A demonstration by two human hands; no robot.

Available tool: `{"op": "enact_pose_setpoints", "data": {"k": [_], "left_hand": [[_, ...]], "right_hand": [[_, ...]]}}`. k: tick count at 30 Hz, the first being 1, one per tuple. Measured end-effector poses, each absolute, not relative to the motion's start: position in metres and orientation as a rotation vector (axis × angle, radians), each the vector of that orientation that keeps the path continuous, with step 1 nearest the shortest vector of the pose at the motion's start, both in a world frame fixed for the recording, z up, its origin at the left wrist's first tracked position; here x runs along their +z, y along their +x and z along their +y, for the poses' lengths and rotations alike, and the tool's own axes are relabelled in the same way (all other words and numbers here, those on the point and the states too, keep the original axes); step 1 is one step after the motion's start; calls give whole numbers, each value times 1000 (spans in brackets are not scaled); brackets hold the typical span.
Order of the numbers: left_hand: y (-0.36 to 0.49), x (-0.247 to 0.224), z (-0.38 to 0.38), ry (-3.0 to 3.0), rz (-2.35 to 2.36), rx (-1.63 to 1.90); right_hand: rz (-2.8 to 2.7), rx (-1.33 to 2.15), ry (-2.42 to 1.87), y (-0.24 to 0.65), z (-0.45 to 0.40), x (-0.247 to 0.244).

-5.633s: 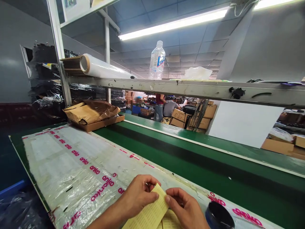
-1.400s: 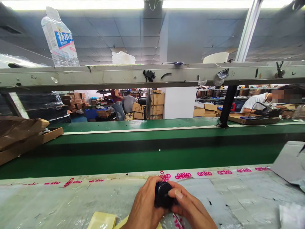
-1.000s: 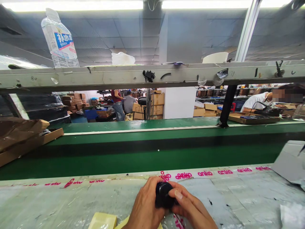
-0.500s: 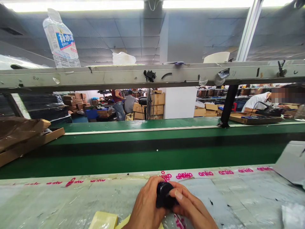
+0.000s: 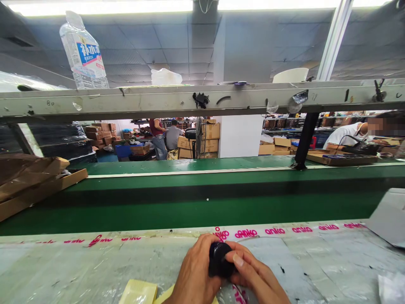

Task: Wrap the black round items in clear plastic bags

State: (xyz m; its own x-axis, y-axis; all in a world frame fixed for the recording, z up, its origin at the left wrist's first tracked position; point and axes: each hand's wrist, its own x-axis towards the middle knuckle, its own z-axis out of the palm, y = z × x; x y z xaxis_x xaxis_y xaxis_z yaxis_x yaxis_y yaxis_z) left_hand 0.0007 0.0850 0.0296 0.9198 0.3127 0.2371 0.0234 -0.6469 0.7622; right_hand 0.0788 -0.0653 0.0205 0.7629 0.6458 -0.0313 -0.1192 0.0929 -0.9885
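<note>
Both of my hands are closed around a round black object (image 5: 219, 261) above the near edge of the worktop; its exact kind does not show. My left hand (image 5: 196, 270) wraps its left side, with the fingers curled over the far side. From the right, my right hand (image 5: 253, 270) holds it, thumb and forefinger pinched at its face. Whether something small sits in that pinch is hidden. Yellow pieces of paper or card (image 5: 139, 292) lie on the plastic-covered worktop (image 5: 79, 270) beside and partly under my left wrist.
Beyond the worktop runs a green conveyor belt (image 5: 152, 211). A beam (image 5: 142, 101) crosses above it, carrying a plastic bottle (image 5: 85, 55). A cardboard tray (image 5: 47, 192) stands at left, a white box flap (image 5: 389, 217) at right. A person (image 5: 344, 135) works across the belt.
The hands keep the same hold on the black object, with hardly any finger movement. The whole view has shifted slightly, so the surroundings appear a little further right.
</note>
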Motion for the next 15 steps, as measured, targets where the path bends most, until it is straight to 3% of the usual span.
{"op": "enact_pose_setpoints", "data": {"k": [15], "left_hand": [[1, 31, 86, 2245, 230, 444]], "right_hand": [[-483, 527, -1388, 77, -64, 18]]}}
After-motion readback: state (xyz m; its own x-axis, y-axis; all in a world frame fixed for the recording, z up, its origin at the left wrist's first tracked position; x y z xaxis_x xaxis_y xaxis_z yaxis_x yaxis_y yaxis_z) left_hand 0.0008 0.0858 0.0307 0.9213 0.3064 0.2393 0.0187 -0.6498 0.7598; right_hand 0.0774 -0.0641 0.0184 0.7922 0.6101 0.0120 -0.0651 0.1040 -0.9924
